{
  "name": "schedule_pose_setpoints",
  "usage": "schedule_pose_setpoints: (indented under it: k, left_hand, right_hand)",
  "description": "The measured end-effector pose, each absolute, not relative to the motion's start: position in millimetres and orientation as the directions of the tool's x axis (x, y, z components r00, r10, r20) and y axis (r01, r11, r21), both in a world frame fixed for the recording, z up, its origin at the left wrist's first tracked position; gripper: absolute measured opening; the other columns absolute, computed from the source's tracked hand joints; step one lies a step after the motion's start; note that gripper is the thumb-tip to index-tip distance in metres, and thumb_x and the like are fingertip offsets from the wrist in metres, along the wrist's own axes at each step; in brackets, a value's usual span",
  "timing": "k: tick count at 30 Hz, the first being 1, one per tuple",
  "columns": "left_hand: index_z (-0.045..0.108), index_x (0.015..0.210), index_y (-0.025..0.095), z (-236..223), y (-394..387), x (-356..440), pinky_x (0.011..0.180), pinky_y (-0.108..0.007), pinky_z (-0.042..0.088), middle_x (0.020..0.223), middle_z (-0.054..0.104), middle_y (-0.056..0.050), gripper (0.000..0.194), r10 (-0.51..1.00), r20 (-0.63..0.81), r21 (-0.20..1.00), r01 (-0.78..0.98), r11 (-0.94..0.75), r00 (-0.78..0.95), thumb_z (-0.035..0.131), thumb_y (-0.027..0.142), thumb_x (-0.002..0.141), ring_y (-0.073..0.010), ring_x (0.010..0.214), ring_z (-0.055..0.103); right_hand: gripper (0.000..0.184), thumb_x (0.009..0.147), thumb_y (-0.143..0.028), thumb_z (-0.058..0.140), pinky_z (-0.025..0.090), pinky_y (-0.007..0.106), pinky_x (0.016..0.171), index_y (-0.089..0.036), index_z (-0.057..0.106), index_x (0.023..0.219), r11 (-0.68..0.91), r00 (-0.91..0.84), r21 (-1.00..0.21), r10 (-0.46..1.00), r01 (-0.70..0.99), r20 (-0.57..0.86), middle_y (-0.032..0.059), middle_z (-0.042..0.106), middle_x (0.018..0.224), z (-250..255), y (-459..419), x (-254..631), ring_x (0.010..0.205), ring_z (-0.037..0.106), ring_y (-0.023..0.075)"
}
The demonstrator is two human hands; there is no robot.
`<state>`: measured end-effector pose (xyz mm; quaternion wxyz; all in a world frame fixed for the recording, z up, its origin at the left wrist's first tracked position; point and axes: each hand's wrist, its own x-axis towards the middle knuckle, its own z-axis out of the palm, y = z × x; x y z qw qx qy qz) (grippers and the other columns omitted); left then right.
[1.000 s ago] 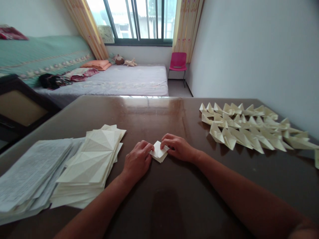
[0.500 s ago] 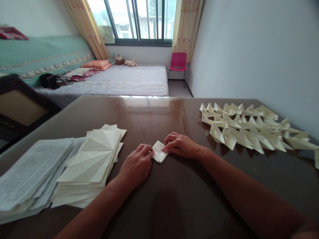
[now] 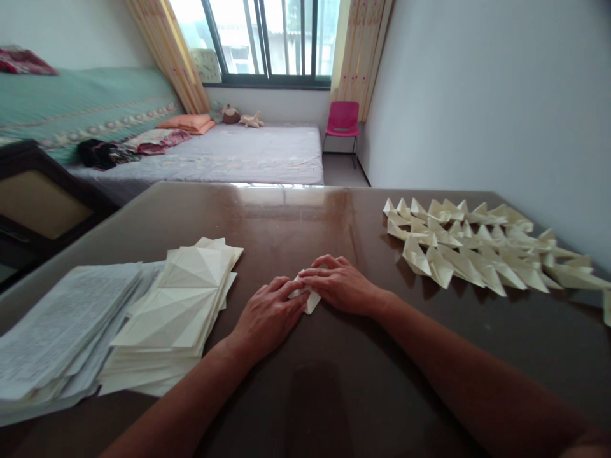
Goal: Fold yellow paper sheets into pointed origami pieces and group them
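Note:
A small cream folded paper (image 3: 312, 304) lies on the brown tabletop in front of me, mostly covered by my fingers. My left hand (image 3: 270, 313) holds it from the left, fingertips pressed on its surface. From the right, my right hand (image 3: 344, 285) grips the same paper, its fingers reaching across the top. Only the lower corner and a bit of the upper edge show between the hands. Left of my left hand is a stack of creased cream paper sheets (image 3: 179, 299), with fan-shaped fold lines on the top ones.
Printed paper sheets (image 3: 71, 318) are piled at the table's left. Rows of folded pointed paper pieces (image 3: 458, 245) stand at the right, near the wall. Past the table (image 3: 267, 222) are a bed (image 3: 258, 152) and a pink chair (image 3: 342, 119).
Both hands have moved inward over the folded paper. The fingers now cover most of it, where before its diamond shape showed between the fingertips.

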<state>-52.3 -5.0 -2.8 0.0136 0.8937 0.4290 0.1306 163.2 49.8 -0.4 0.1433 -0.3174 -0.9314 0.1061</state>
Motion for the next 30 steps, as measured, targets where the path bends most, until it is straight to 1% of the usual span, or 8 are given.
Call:
schedule_pose_setpoints:
  k: [4,9,13,16,19,23,27,30]
  left_hand:
    - [0.062,0.117,0.027,3,-6,-55,0.097,-0.040,0.046,0.121,0.060,-0.002,0.031,0.757,0.187,0.161,0.741,-0.653,0.626,0.050,0.024,0.089,-0.0231,0.113,0.048]
    - [0.062,0.116,0.028,0,-2,-60,0.094,-0.037,0.048,0.117,0.063,-0.002,0.028,0.736,0.222,0.171,0.718,-0.675,0.639,0.048,0.030,0.092,-0.0202,0.107,0.051]
    - [0.064,0.113,0.028,-4,2,-62,0.087,-0.034,0.051,0.112,0.064,-0.001,0.026,0.722,0.265,0.141,0.715,-0.685,0.639,0.047,0.032,0.093,-0.0186,0.100,0.054]
    - [0.065,0.111,0.026,-6,2,-62,0.086,-0.033,0.051,0.110,0.065,-0.003,0.025,0.716,0.290,0.139,0.713,-0.687,0.635,0.047,0.030,0.094,-0.0181,0.099,0.054]
    - [0.065,0.109,0.023,-6,1,-61,0.087,-0.032,0.050,0.108,0.065,-0.003,0.025,0.734,0.304,0.172,0.723,-0.669,0.607,0.046,0.028,0.094,-0.0175,0.099,0.053]
    - [0.066,0.103,0.022,-7,2,-60,0.084,-0.031,0.049,0.101,0.065,-0.003,0.023,0.772,0.291,0.249,0.734,-0.632,0.566,0.045,0.029,0.095,-0.0172,0.096,0.053]
    - [0.065,0.105,0.023,-11,4,-62,0.083,-0.030,0.048,0.100,0.066,-0.003,0.023,0.818,0.285,0.349,0.740,-0.574,0.500,0.045,0.028,0.094,-0.0169,0.094,0.054]
    - [0.063,0.107,0.022,-14,7,-62,0.083,-0.031,0.048,0.098,0.067,-0.003,0.023,0.857,0.282,0.408,0.755,-0.514,0.431,0.045,0.029,0.094,-0.0167,0.092,0.057]
  right_hand:
    - [0.041,0.098,-0.038,0.035,0.026,0.044,0.102,-0.032,0.048,0.136,0.763,-0.756,-0.226,0.641,0.606,0.137,-0.0010,0.051,0.139,-4,49,163,0.131,0.034,0.0250]
    - [0.039,0.097,-0.036,0.037,0.026,0.045,0.103,-0.030,0.052,0.133,0.749,-0.733,-0.296,0.654,0.593,0.186,0.0006,0.055,0.135,-8,58,170,0.130,0.035,0.0253]
    - [0.027,0.090,-0.038,0.054,0.040,0.034,0.093,-0.021,0.067,0.107,0.737,-0.723,-0.504,0.632,0.450,0.279,0.0063,0.066,0.111,0,65,176,0.106,0.053,0.0194]
    - [0.027,0.080,-0.044,0.067,0.045,0.027,0.079,-0.019,0.068,0.091,0.721,-0.797,-0.596,0.566,0.354,0.212,0.0045,0.065,0.094,6,67,179,0.087,0.056,0.0151]
    - [0.032,0.074,-0.046,0.072,0.045,0.027,0.078,-0.021,0.068,0.093,0.731,-0.804,-0.559,0.567,0.391,0.180,0.0032,0.064,0.092,5,64,177,0.087,0.055,0.0159]
    - [0.015,0.085,-0.035,0.062,0.043,0.026,0.080,-0.023,0.069,0.090,0.746,-0.786,-0.517,0.584,0.420,0.205,0.0025,0.065,0.091,-1,61,174,0.088,0.055,0.0149]
    - [0.017,0.090,-0.032,0.055,0.042,0.025,0.079,-0.021,0.068,0.090,0.747,-0.787,-0.517,0.582,0.418,0.203,0.0023,0.066,0.086,-5,62,171,0.082,0.055,0.0136]
    - [0.020,0.093,-0.030,0.051,0.040,0.025,0.077,-0.019,0.065,0.086,0.711,-0.732,-0.483,0.655,0.511,0.190,0.0027,0.066,0.083,-8,60,166,0.080,0.054,0.0139]
